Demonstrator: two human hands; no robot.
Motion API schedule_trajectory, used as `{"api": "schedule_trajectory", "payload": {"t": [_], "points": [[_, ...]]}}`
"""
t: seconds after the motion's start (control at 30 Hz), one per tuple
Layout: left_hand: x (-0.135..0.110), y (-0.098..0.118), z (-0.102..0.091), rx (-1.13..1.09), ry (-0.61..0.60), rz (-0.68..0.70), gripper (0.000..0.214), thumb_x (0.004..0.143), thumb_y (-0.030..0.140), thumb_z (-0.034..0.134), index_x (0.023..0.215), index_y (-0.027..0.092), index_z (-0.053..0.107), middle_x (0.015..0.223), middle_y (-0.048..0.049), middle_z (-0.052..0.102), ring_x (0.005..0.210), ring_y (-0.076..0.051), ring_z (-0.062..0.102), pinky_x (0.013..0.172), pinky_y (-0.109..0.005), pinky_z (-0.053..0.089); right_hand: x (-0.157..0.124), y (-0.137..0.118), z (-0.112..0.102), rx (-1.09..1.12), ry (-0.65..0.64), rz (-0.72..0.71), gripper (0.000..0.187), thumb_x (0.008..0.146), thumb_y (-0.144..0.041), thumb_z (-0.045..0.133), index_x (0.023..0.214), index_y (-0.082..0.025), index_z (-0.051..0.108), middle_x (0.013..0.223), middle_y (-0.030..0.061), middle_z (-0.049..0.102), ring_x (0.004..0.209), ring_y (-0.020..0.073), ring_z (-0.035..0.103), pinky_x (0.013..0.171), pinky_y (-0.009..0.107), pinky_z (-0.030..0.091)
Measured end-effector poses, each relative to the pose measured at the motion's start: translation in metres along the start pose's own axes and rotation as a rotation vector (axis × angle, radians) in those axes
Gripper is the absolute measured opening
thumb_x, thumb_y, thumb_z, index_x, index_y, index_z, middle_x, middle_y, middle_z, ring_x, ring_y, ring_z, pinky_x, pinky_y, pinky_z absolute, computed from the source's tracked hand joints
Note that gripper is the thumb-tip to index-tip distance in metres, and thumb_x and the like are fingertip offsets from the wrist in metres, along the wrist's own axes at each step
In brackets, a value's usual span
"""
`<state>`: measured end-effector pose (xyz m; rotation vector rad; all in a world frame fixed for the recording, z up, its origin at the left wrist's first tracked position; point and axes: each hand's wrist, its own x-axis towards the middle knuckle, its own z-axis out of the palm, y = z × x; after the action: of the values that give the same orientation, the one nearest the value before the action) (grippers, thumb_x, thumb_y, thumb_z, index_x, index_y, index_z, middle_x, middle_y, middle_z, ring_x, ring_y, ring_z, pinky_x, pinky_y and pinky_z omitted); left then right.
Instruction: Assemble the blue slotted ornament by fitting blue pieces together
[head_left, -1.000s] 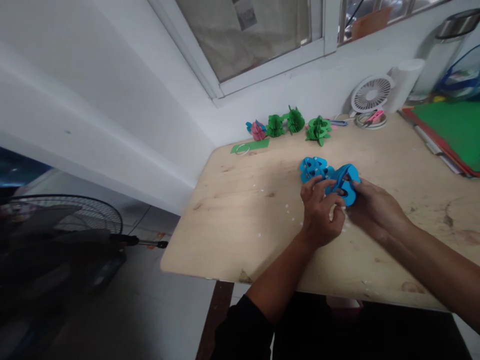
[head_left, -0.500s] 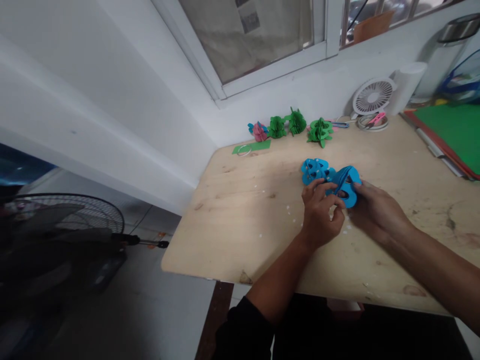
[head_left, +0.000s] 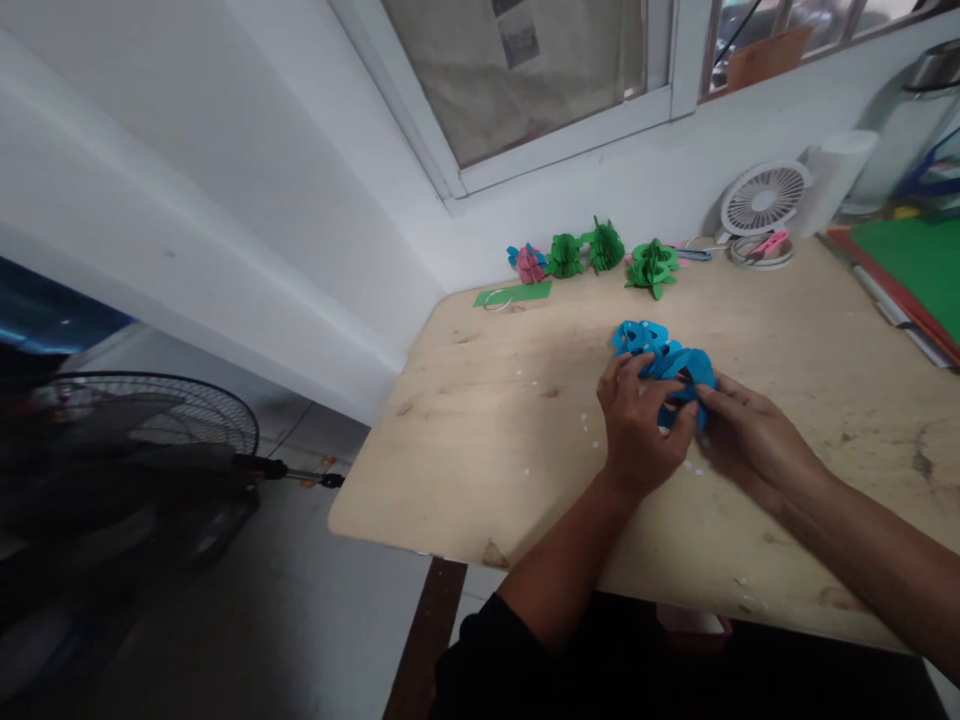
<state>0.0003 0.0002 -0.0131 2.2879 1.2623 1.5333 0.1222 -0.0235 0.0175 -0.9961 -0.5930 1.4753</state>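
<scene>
A blue folded-paper ornament [head_left: 691, 366] with cut-out holes is held just over the wooden table [head_left: 450, 420]. My left hand [head_left: 637, 415] grips its near left side, thumb and fingers curled about the paper. On its right edge my right hand [head_left: 754, 425] pinches it between thumb and fingers. Joined to it or lying against it, at its far left, is a further blue cut-paper piece [head_left: 639, 335]; I cannot tell which. Small white paper bits [head_left: 585, 420] are scattered nearby.
Along the wall stand green paper ornaments [head_left: 604, 245] and a pink and blue one [head_left: 529, 263]. A green strip [head_left: 536, 291], a tape roll [head_left: 759, 252], a small white fan [head_left: 765, 200] and green sheets [head_left: 911, 260] lie towards the back. A large floor fan [head_left: 150, 430] is at left.
The blue ornament has been turned and tilted between my hands, so its holes face differently. My left thumb has moved up against its near side. The view has shifted slightly.
</scene>
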Motion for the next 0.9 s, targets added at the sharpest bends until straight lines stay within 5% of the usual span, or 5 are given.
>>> {"api": "schedule_trajectory", "payload": {"t": [0.23,0.9], "points": [[0.0031,-0.0036,0.0022,-0.07,0.003,-0.085,0.024,0.076,0.036,0.079,0.09,0.02,0.068,0.123,-0.0116,0.062,0.126,-0.03,0.053,0.108,-0.054,0.044,-0.0013,-0.0012,-0.001,0.014,-0.034,0.02,0.019,0.077,-0.033,0.078,0.095,-0.028,0.074,0.11,0.0013,0.074,0.11,0.0219,0.065,0.089,0.029,0.055],[0.0067,-0.0078,-0.0027,-0.219,-0.005,-0.217,0.007,0.083,0.019,0.07,0.088,0.019,0.065,0.115,-0.0093,0.065,0.119,-0.026,0.059,0.105,-0.051,0.049,0.0025,-0.0019,-0.0006,0.02,-0.021,0.029,0.013,0.075,-0.035,0.078,0.082,-0.027,0.07,0.098,0.0024,0.074,0.106,0.0244,0.066,0.088,0.034,0.056]]}}
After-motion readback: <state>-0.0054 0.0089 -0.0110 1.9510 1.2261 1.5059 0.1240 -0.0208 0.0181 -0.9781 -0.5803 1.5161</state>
